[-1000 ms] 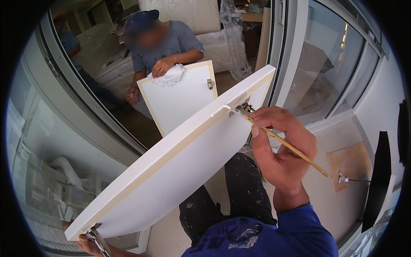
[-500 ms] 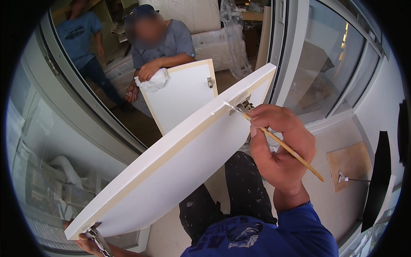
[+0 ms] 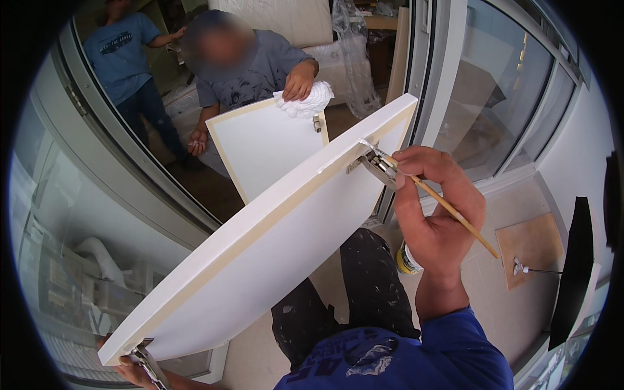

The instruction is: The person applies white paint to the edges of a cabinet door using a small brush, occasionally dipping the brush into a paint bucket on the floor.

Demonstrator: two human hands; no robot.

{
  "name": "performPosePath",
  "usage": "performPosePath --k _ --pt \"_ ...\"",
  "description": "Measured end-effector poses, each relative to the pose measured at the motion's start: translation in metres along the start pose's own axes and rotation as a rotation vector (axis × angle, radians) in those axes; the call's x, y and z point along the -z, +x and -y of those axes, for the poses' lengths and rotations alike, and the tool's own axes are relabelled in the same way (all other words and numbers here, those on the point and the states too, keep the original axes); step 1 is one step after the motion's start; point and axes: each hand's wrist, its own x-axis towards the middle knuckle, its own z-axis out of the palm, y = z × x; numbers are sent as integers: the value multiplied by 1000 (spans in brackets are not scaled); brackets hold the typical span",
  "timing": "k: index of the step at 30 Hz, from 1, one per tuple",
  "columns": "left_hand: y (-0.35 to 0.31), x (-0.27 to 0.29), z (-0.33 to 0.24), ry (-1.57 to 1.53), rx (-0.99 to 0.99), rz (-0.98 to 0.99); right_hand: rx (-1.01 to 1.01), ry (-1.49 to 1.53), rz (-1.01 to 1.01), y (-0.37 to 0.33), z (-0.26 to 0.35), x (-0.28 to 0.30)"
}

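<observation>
A white cabinet door [image 3: 260, 260] with a strip of masking tape along its face slants up from lower left to upper right before me. My left hand [image 3: 132, 372] grips its lower left corner beside a metal hinge [image 3: 149, 365]; most of that hand is hidden behind the corner. In my right hand [image 3: 442, 208], thumb and fingers pinch a thin wooden-handled paintbrush [image 3: 458, 218]. Its white-coated bristles touch the door's taped edge just above a second metal hinge [image 3: 380, 168]. Wet white paint shows on the edge nearby.
Across from me a person [image 3: 250, 71] rubs another white door [image 3: 266, 146] with a white cloth [image 3: 305, 101]. Another person [image 3: 123, 49] stands behind. A paint can [image 3: 407, 260] sits below my right hand. Cardboard [image 3: 530, 250] lies on the floor at right, by glass doors.
My right hand and brush have moved slightly right along the edge toward the upper hinge. The other person's cloth has slid right across the top of their door.
</observation>
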Motion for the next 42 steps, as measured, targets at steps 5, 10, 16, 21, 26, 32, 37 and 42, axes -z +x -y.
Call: performPosePath --k 5,10,16,21,26,32,37,42 --pt "2 -1 -2 15 -13 20 53 -21 73 2 10 0" --pt "3 4 -3 65 -8 55 34 79 137 -1 25 -5" --pt "1 0 -1 18 -7 -4 40 101 74 -4 16 0" --pt "0 -1 -1 29 -10 -5 36 52 -55 -6 0 2" --pt "4 7 2 92 -23 108 -46 51 -85 -4 0 2" --pt "3 11 1 134 -62 84 -39 30 -87 -4 -1 1" --pt "-4 -2 -6 125 -41 3 14 85 -47 -5 9 -4" --pt "-6 -7 -8 169 -36 -46 75 191 -11 -9 16 -15"
